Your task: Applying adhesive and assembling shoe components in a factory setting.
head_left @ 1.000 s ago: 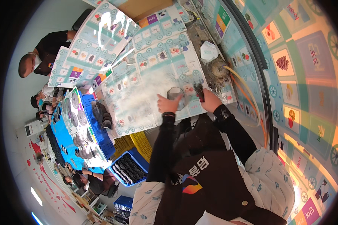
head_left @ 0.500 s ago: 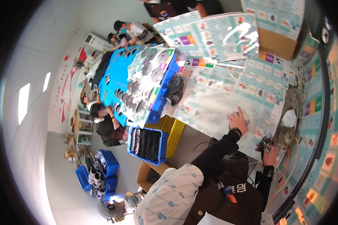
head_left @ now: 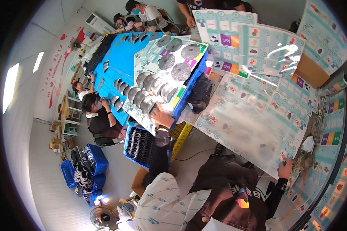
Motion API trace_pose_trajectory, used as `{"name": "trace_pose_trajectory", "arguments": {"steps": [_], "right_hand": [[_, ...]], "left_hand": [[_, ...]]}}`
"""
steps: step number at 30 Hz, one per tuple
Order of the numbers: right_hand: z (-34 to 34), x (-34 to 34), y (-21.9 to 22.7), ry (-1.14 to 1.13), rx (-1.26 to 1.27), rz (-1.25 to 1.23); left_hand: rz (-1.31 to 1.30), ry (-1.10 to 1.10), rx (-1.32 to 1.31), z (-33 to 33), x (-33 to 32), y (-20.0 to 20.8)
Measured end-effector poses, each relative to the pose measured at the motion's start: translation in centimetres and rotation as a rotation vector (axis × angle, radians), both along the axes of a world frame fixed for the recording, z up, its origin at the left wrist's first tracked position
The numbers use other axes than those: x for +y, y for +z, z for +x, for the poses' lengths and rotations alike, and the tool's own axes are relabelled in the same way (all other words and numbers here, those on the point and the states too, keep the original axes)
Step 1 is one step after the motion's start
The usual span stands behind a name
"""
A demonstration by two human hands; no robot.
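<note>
While left hand (head_left: pixel 160 115) spreads fingers on grey discs (head_left: pixel 146 103), right hand (head_left: pixel 285 168) curled, grip unclear

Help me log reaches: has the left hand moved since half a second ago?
Yes. The left hand has left the printed sheet and gone leftward to the grey discs on the blue crate.

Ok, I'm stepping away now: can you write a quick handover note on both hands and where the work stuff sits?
Left hand: stretched out to the row of grey round discs on the printed sheet over the blue table, touching the nearest ones; grip unclear.
Right hand: resting at the edge of the plastic-covered printed sheet, beside a tangle of brownish cords; it appears to hold nothing.
Done: many discs lie in overlapping rows, four more on a card behind.
Left: blue crate of dark parts below the table looks full.
</note>
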State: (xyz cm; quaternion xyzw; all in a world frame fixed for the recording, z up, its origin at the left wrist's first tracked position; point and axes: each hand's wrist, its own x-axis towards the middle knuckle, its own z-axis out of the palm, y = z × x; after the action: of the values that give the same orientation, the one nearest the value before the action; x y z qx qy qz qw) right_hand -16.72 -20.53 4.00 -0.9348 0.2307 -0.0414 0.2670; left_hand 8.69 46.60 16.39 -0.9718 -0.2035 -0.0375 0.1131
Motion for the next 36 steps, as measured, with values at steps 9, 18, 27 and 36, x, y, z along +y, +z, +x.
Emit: {"name": "trace_pose_trajectory", "arguments": {"steps": [9,18,27,36], "right_hand": [[4.8,11.4,5.9,-0.001,0.127,0.109],[5.3,12.6,7.5,0.032,0.044,-0.054],[2.1,15.5,10.0,-0.098,0.094,0.013],[-6.5,14.3,7.6,-0.257,0.138,-0.009]], "left_hand": [[-0.074,-0.159,-0.115,1.7,9.6,-4.2],[-0.293,-0.200,-0.368,1.1,3.0,0.0],[-2.410,1.154,-0.027,5.3,-5.8,-22.8],[-2.376,1.327,-0.255,7.3,-5.2,-31.1]]}}
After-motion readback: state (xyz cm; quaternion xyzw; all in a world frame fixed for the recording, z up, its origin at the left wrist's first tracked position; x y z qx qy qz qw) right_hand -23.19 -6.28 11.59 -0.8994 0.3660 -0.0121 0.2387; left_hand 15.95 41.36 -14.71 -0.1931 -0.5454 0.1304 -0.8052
